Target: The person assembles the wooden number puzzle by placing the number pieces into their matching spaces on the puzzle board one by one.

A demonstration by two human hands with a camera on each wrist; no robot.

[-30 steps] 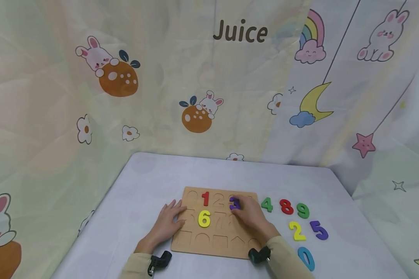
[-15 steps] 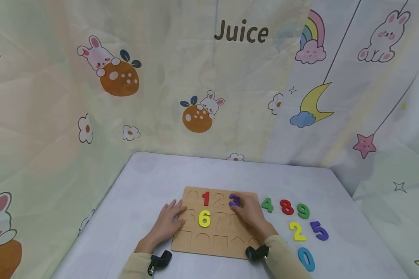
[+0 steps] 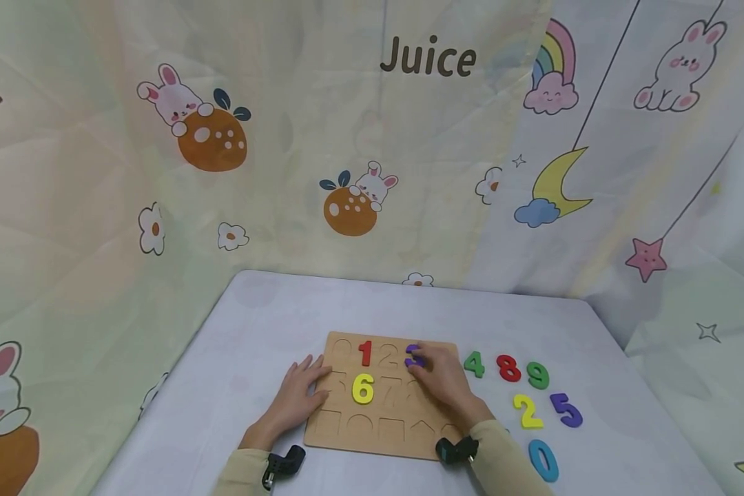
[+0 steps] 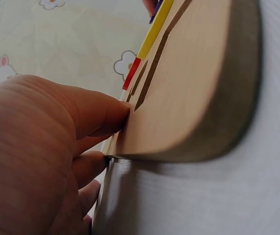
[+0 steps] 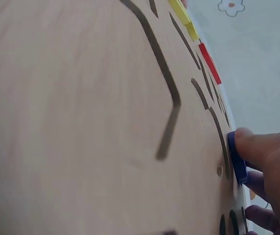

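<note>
A wooden number puzzle board lies on the white table, with a red number 1 and a yellow number 6 on it. My left hand rests at the board's left edge, fingers spread and fairly straight; the left wrist view shows the thumb touching the board's top near its edge. With thumb and fingers, my right hand pinches a purple number 3 over the upper right recess, right of the 2-shaped one. The right wrist view shows this piece standing above the board surface, partly hidden by the thumb.
Right of the board lie loose numbers: a green 4, a red 8, a green 9, a yellow 2, a purple 5 and a blue 0. A printed cloth hangs behind the table.
My right hand has shifted slightly left with the purple number 3, and its fingers now cover more of the piece. My left hand and the board stay put.
</note>
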